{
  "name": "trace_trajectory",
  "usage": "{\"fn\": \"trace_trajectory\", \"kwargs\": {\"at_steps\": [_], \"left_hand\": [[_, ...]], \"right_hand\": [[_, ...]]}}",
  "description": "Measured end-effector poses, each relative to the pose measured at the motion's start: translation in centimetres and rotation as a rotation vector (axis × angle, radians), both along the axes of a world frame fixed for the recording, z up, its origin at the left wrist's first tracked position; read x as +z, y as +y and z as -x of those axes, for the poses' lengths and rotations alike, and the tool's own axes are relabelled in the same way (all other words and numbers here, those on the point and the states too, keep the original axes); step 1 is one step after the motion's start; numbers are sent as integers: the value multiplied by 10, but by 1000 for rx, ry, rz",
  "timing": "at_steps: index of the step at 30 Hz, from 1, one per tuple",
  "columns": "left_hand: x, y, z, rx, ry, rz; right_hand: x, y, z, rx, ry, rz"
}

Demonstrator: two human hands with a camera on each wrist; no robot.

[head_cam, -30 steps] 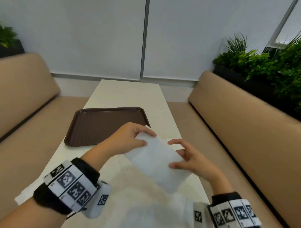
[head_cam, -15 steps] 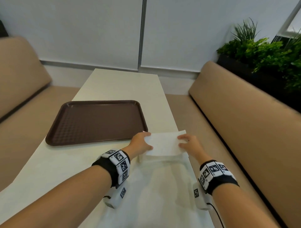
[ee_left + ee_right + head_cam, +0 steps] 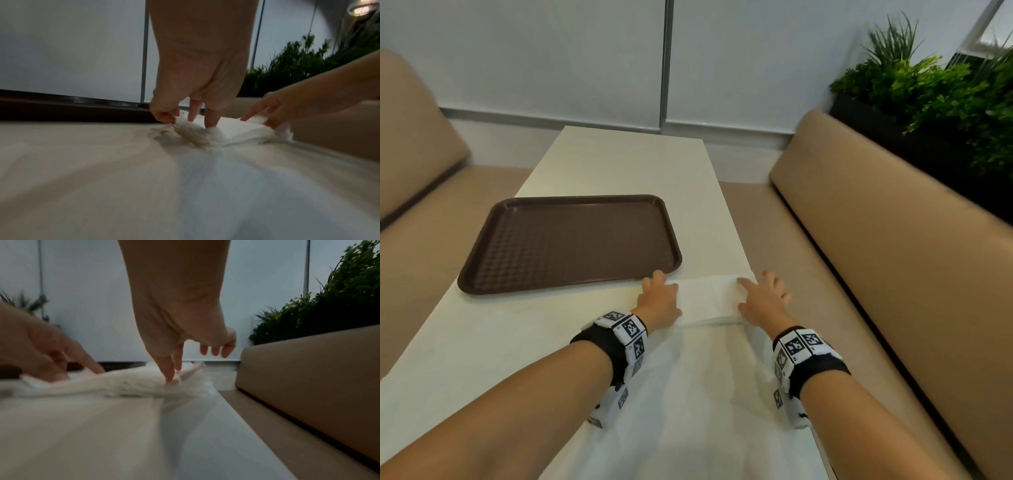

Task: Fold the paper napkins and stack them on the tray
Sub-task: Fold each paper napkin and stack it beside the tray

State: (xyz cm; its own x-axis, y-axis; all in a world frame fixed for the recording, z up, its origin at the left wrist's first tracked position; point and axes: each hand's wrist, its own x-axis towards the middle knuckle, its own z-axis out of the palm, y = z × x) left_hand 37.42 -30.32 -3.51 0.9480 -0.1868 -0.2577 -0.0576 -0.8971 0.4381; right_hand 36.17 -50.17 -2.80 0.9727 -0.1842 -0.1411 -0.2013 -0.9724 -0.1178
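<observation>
A white paper napkin (image 3: 709, 298) lies folded on the table just in front of the tray's near right corner. My left hand (image 3: 659, 298) rests on its left edge and my right hand (image 3: 762, 298) on its right edge, fingers spread. In the left wrist view my left fingertips (image 3: 211, 123) press down on the napkin (image 3: 232, 128). In the right wrist view thumb and forefinger of my right hand (image 3: 174, 374) press the napkin (image 3: 123, 382), the other fingers lifted. The brown tray (image 3: 568, 240) holds nothing.
A thin white sheet (image 3: 705, 411) lies on the pale table (image 3: 619, 164) under my forearms. Tan benches run along both sides, right (image 3: 893, 240) and left (image 3: 414, 137). Green plants (image 3: 928, 92) stand behind the right bench. The napkin's right end reaches the table edge.
The napkin was held in the air between both hands, then brought down onto the table in front of the tray. Both hands now lie on it with fingers spread.
</observation>
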Motion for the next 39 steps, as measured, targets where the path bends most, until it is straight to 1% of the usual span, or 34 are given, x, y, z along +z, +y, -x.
{"fn": "trace_trajectory", "kwargs": {"at_steps": [1,2,3,4,6,7,8,9,11,14,17,21,25,28,30,33,35,37,39], "left_hand": [[5,4,5,8,-18,24],[10,9,10,28,-31,86],[18,16,18,51,-40,178],[27,25,28,74,-44,282],[42,49,51,106,-49,476],[47,62,64,127,-41,547],[51,76,78,152,-34,600],[54,89,92,174,-28,638],[57,110,119,212,-21,689],[62,133,157,278,-22,748],[64,148,189,305,-28,792],[65,163,216,313,-44,792],[71,171,233,306,-55,812],[79,171,242,268,-67,828],[87,165,246,208,-64,813],[102,145,246,29,-8,778],[110,128,246,-89,74,771],[118,113,247,-211,139,793],[126,103,252,-310,132,830]], "right_hand": [[10,2,9,1,-5,0],[19,2,20,29,-5,-39],[28,2,33,95,20,-97],[35,2,49,175,88,-146],[40,3,85,284,301,-192],[40,6,104,299,397,-186],[37,8,120,299,454,-164],[31,12,133,293,471,-140],[18,16,153,263,443,-127],[8,21,166,160,386,-163],[7,23,176,154,300,-101],[6,25,191,98,58,-147],[15,22,209,134,-8,-175],[44,23,222,202,-57,-262],[80,29,232,281,-77,-285],[141,42,247,426,-113,-293],[179,53,256,488,-134,-317],[210,62,261,527,-139,-406],[229,68,261,529,-131,-556]]}}
